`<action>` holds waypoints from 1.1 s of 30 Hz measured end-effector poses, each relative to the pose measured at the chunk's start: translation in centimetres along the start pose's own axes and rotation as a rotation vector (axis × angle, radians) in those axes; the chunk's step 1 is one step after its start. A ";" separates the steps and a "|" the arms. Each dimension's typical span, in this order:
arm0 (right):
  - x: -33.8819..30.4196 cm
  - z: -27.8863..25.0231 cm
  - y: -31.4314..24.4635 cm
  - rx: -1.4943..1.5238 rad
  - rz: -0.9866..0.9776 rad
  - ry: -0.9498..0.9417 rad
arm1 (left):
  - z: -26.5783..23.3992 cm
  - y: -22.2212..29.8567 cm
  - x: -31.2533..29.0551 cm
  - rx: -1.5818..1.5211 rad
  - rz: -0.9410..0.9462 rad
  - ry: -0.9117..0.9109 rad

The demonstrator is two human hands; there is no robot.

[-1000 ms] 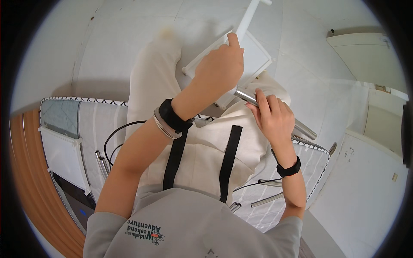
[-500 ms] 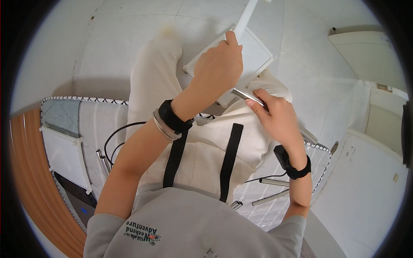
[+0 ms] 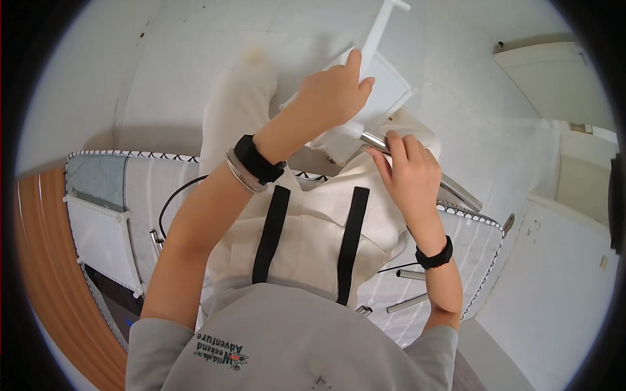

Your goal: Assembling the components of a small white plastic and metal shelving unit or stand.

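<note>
My left hand [image 3: 336, 92] is closed around a long white plastic bar [image 3: 378, 32], its index finger lying along it. The bar's far end has a short crosspiece, and a white socket [image 3: 351, 129] shows just below that hand. At the socket sits the end of a shiny metal tube [image 3: 373, 140]. My right hand [image 3: 412, 169] grips this tube, fingers over the top and thumb underneath; how deep the tube goes in is not visible. Behind my left hand lies a white rectangular panel [image 3: 391, 88] with small corner knobs.
More metal tubes lie on the striped mat [image 3: 147, 189]: one beside my right leg [image 3: 462, 192], others near my right forearm [image 3: 407, 304]. Another white panel [image 3: 98, 238] rests at the left by a brown wooden surface [image 3: 39, 241]. White cabinets [image 3: 554, 260] stand on the right.
My right hand has shifted slightly left and its fingers have moved up along the tube. The white bar has come lower into view, and the socket below my left hand now shows.
</note>
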State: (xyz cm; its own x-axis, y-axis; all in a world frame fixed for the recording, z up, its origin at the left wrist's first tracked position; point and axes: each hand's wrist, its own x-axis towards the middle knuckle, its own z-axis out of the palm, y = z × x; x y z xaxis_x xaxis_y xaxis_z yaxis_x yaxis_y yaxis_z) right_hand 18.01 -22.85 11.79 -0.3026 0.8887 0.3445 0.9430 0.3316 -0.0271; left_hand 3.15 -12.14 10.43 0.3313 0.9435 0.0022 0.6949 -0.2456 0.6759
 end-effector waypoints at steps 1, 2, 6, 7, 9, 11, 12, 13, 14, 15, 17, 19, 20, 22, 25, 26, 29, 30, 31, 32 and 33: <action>-0.1 0.3 0.1 -0.037 -0.058 0.066 | 0.0 0.1 -0.1 0.005 0.006 0.010; -0.3 0.5 0.3 -0.041 -0.056 0.066 | 0.0 0.2 -0.1 0.002 0.010 0.009; -0.3 0.6 0.9 -0.085 -0.108 0.050 | 0.0 0.3 -0.1 -0.177 -0.059 -0.042; -0.3 0.6 0.9 -0.105 -0.116 0.028 | 0.2 0.2 -0.1 -0.176 -0.047 0.001; -0.2 0.8 0.9 -0.117 -0.129 0.028 | 0.4 0.2 -0.3 -0.163 -0.053 0.026; -0.1 0.7 1.0 -0.127 -0.142 0.028 | 0.6 0.4 -0.5 -0.150 -0.059 0.051; -0.1 0.6 1.1 -0.122 -0.151 0.022 | 0.6 0.6 -0.6 -0.129 -0.050 0.081; 0.0 0.5 1.2 -0.118 -0.159 0.016 | 0.7 0.7 -0.7 -0.107 -0.041 0.110; 0.0 0.5 1.3 -0.116 -0.159 0.015 | 0.6 0.6 -0.7 -0.106 -0.043 0.109; 0.1 0.5 1.4 -0.104 -0.161 0.012 | 0.6 0.7 -0.7 -0.112 -0.038 0.096; 0.1 0.5 1.5 -0.091 -0.162 0.006 | 0.7 0.7 -0.7 -0.119 -0.035 0.081; 0.2 0.4 1.5 -0.053 -0.153 -0.020 | 0.8 0.8 -0.8 -0.094 0.012 0.130; 0.2 0.4 1.6 -0.052 -0.152 -0.022 | 0.8 0.8 -0.8 -0.095 0.010 0.128; 0.3 0.3 1.6 -0.005 -0.141 -0.055 | 0.7 0.8 -0.7 -0.117 -0.016 0.072; 0.6 -0.2 1.3 0.069 -0.079 -0.140 | 0.9 0.6 -0.6 -0.141 -0.007 0.107; 0.8 -0.3 1.2 0.070 -0.079 -0.140 | 0.9 0.5 -0.6 -0.140 -0.008 0.106; 0.9 -0.6 1.1 0.165 -0.002 -0.216 | 0.6 0.7 -0.7 -0.101 0.001 0.095; 1.0 -0.6 1.2 0.219 0.030 -0.233 | 0.6 0.7 -0.7 -0.104 0.006 0.096; 1.0 -0.7 1.2 0.271 0.063 -0.251 | 0.6 0.8 -0.7 -0.107 0.012 0.095; 0.9 -0.7 1.2 0.269 0.066 -0.250 | 0.6 0.8 -0.6 -0.109 0.015 0.093; 0.9 -0.8 1.2 0.283 0.088 -0.253 | 0.7 0.8 -0.5 -0.117 0.008 0.071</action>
State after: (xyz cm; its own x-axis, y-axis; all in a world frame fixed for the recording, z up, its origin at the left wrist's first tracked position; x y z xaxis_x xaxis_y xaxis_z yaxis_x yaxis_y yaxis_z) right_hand 18.94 -21.86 12.79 -0.2802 0.9559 0.0883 0.9021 0.2937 -0.3161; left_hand 3.97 -12.94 10.43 0.2879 0.9560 0.0573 0.6120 -0.2297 0.7568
